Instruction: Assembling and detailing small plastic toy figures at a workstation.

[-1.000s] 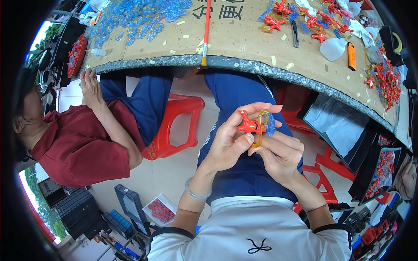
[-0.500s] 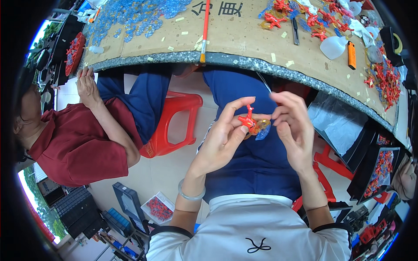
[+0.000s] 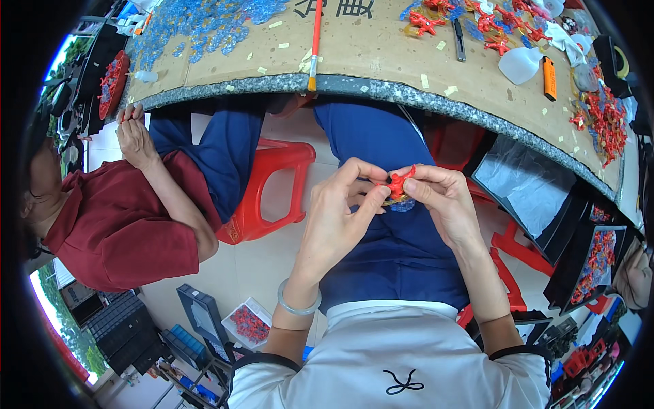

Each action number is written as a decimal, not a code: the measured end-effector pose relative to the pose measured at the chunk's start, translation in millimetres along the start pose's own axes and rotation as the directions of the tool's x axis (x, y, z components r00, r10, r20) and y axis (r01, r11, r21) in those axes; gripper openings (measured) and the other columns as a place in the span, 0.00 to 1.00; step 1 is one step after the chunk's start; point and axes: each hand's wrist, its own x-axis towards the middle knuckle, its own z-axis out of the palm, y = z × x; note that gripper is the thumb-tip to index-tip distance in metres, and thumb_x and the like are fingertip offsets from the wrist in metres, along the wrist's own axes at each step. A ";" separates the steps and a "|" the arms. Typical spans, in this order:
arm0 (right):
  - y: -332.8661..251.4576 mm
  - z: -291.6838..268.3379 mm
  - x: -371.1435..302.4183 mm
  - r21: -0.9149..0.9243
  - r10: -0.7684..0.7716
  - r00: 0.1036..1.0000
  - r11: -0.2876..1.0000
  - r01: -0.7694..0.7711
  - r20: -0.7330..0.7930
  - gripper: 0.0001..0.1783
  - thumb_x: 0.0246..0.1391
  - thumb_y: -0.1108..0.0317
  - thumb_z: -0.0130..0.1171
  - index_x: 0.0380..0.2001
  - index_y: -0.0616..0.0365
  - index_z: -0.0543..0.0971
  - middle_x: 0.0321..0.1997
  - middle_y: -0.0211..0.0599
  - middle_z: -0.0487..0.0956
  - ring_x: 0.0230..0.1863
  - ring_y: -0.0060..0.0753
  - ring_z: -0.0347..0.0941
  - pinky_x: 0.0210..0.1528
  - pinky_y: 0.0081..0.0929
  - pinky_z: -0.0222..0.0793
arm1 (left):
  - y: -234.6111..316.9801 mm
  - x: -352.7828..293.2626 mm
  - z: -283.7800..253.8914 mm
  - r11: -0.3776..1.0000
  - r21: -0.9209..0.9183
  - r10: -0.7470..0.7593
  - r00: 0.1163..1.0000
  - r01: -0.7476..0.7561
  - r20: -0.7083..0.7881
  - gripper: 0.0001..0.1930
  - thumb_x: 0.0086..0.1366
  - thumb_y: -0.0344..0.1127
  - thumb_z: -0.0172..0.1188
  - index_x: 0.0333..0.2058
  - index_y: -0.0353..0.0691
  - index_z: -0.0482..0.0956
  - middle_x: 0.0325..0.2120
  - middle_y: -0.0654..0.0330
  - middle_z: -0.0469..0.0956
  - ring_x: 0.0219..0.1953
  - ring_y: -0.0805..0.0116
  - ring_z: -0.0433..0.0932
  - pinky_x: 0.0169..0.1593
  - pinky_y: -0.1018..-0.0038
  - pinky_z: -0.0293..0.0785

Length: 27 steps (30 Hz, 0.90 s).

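Observation:
Between my two hands, above my lap, is a small red plastic figure (image 3: 397,183) with yellow and blue translucent parts at its lower side. My left hand (image 3: 346,208) pinches its left side between thumb and fingers. From the other side, my right hand (image 3: 439,198) grips it, the thumb pressed near the figure's upper right. The fingers cover part of the figure, so its full shape is hidden.
On the cardboard-covered table lie blue translucent pieces (image 3: 204,31), a red-handled brush (image 3: 315,54), a cutter knife (image 3: 459,41), a white bottle (image 3: 522,65), an orange lighter (image 3: 549,78) and red figures (image 3: 603,126). A co-worker (image 3: 129,218) sits at left near a red stool (image 3: 286,177).
My right hand has come in from the right and now grips the figure, which has turned. The left hand keeps hold of it. The co-worker's hands have come together.

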 end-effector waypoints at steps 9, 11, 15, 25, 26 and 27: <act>3.7 8.6 -1.8 0.032 -0.094 0.994 0.995 0.096 -0.062 0.07 0.54 0.74 0.59 0.35 0.65 0.81 0.35 0.37 0.82 0.35 0.19 0.77 0.40 0.17 0.72 | -3.2 -0.6 2.8 0.981 -0.194 -0.013 1.000 0.013 0.004 0.03 0.62 0.23 0.55 0.29 0.32 0.70 0.19 0.62 0.76 0.20 0.84 0.72 0.22 0.85 0.65; 3.2 9.5 -2.5 0.036 -0.114 0.991 0.992 0.117 -0.068 0.06 0.54 0.74 0.60 0.34 0.65 0.81 0.34 0.37 0.82 0.34 0.17 0.76 0.39 0.16 0.71 | -7.6 -0.5 9.6 0.961 -0.273 0.039 0.998 -0.050 -0.045 0.04 0.61 0.22 0.55 0.28 0.32 0.69 0.18 0.63 0.74 0.20 0.86 0.70 0.22 0.86 0.65; 0.8 12.6 -3.8 0.060 -0.096 0.991 0.993 0.102 -0.093 0.05 0.53 0.74 0.60 0.33 0.65 0.82 0.33 0.36 0.82 0.32 0.16 0.76 0.37 0.15 0.71 | -4.9 -2.2 12.9 0.981 -0.181 0.065 0.996 -0.076 -0.067 0.05 0.63 0.23 0.54 0.27 0.34 0.70 0.19 0.64 0.73 0.20 0.85 0.69 0.24 0.86 0.66; -5.5 17.9 -6.3 -0.008 -0.172 0.979 0.985 0.172 -0.112 0.04 0.52 0.78 0.60 0.32 0.67 0.81 0.33 0.40 0.81 0.33 0.22 0.77 0.38 0.21 0.76 | -12.8 -3.0 23.2 0.983 -0.105 0.130 0.972 -0.152 -0.198 0.07 0.59 0.22 0.56 0.23 0.33 0.70 0.12 0.71 0.67 0.15 0.91 0.59 0.17 0.86 0.49; -5.2 17.3 -6.3 -0.012 -0.181 0.977 0.983 0.181 -0.109 0.04 0.52 0.78 0.60 0.32 0.67 0.81 0.33 0.40 0.81 0.33 0.22 0.77 0.37 0.21 0.76 | -11.7 -3.1 23.4 0.983 -0.103 0.129 0.972 -0.151 -0.195 0.07 0.59 0.22 0.56 0.23 0.33 0.70 0.12 0.71 0.67 0.15 0.91 0.59 0.17 0.86 0.49; -4.5 16.3 -6.1 -0.015 -0.190 0.976 0.982 0.189 -0.106 0.04 0.52 0.78 0.60 0.32 0.67 0.81 0.33 0.40 0.81 0.33 0.22 0.77 0.37 0.21 0.76 | -10.9 -3.1 23.4 0.983 -0.104 0.129 0.973 -0.150 -0.190 0.07 0.59 0.22 0.56 0.23 0.33 0.70 0.12 0.71 0.67 0.15 0.91 0.59 0.17 0.86 0.49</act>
